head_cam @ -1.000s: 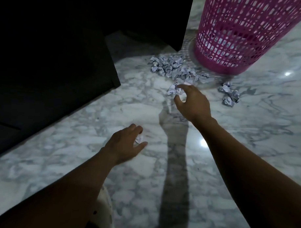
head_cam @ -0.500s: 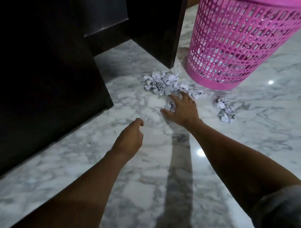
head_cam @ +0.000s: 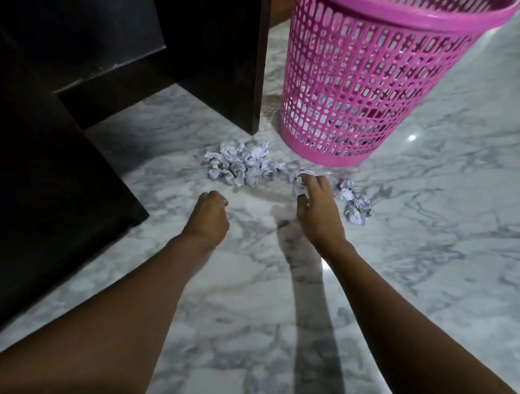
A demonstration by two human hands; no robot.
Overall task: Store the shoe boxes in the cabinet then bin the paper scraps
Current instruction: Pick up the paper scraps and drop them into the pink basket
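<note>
Pinching one crumpled scrap [head_cam: 299, 188]: right hand [head_cam: 317, 212] grip. Left hand [head_cam: 209, 217] clenched fist, contents hidden. Two clusters on floor [head_cam: 427, 261]: large heap [head_cam: 242, 165], small heap [head_cam: 354, 201], beside one pink bin [head_cam: 360, 82].

Dim, cool indoor light. Two small glare spots are reflected in the glossy grey-veined white marble floor [head_cam: 456, 292], and a long soft shadow is cast toward the camera. The dark wooden cabinet [head_cam: 62, 160] is lost in blackness. The crumpled white paper scraps [head_cam: 242, 166] are rendered slightly soft. Edges are bowed by the wide lens.
</note>
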